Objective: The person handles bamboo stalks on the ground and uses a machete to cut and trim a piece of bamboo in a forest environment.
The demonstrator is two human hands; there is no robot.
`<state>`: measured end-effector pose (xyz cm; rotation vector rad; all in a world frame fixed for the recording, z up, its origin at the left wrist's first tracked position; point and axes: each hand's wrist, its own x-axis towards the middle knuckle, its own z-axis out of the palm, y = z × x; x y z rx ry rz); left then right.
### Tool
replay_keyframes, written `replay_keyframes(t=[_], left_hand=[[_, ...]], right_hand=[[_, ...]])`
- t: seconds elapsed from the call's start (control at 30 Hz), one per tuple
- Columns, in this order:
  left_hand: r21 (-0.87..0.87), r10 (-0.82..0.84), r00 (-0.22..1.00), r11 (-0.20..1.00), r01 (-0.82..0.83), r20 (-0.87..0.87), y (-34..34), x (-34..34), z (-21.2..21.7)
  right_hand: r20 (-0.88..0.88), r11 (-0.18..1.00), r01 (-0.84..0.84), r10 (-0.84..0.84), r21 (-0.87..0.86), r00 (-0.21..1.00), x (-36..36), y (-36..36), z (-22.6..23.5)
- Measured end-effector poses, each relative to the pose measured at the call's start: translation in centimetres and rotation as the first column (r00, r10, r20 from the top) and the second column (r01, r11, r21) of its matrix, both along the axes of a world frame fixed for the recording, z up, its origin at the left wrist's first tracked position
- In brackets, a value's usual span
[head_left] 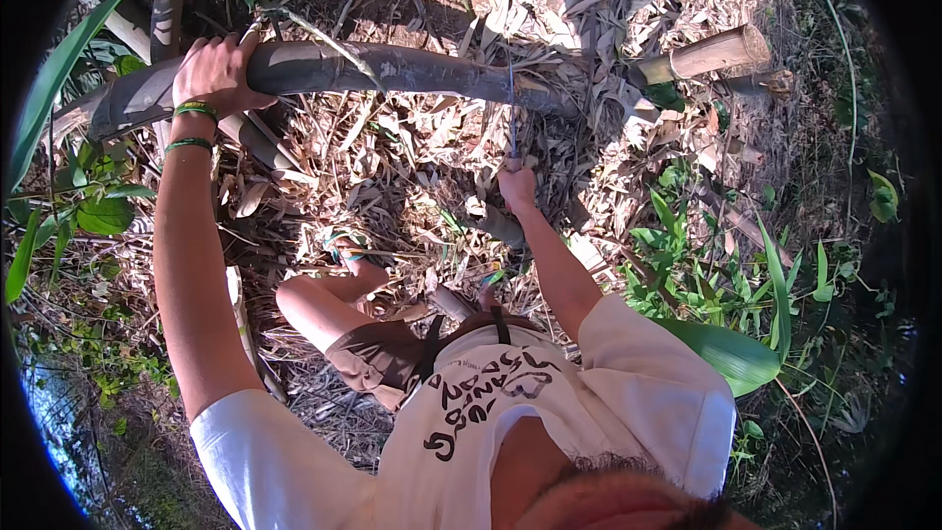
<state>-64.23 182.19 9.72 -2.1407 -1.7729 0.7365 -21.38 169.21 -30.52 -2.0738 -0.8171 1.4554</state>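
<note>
A thick, curved bamboo pole (392, 69) lies across the upper part of the head view, grey-brown and partly in shade. My left hand (216, 77) is closed over its left part, thumb toward the near side; two green bands circle that wrist. My right hand (516, 186) is closed round the handle of what looks like a hand saw (512, 123). Its thin blade shows nearly edge-on, crossing the pole close to the right end and pointing away from me. Teeth cannot be made out, nor how deep the blade sits in the pole.
Dry bamboo leaves (392, 157) cover the ground. A cut bamboo stump (721, 51) juts out at the right, beyond the pole's end. A thin branch (329, 39) crosses over the pole. Green plants (677, 236) grow to the right, with more leaves (103, 216) at the left.
</note>
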Motion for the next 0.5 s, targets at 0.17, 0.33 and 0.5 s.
replay_keyframes(t=[0.17, 0.33, 0.5], left_hand=[[0.04, 0.025, 0.999, 0.999, -0.026, 0.025, -0.1, 0.7, 0.8], [0.001, 0.069, 0.995, 0.998, -0.069, -0.066, -0.5, -0.5, 1.0], [0.055, 0.033, 0.998, 0.998, -0.03, -0.058, -0.2, -1.2, -1.0]], right_hand=[[-0.256, 0.999, -0.018, 0.025, 0.031, 0.966, 4.5, 4.3, 10.6], [-0.041, 0.762, -0.036, 0.082, 0.647, 0.996, 5.6, 14.7, 34.9], [-0.381, -0.081, 0.395, 0.153, 0.915, 0.912, 4.1, 16.2, 47.1]])
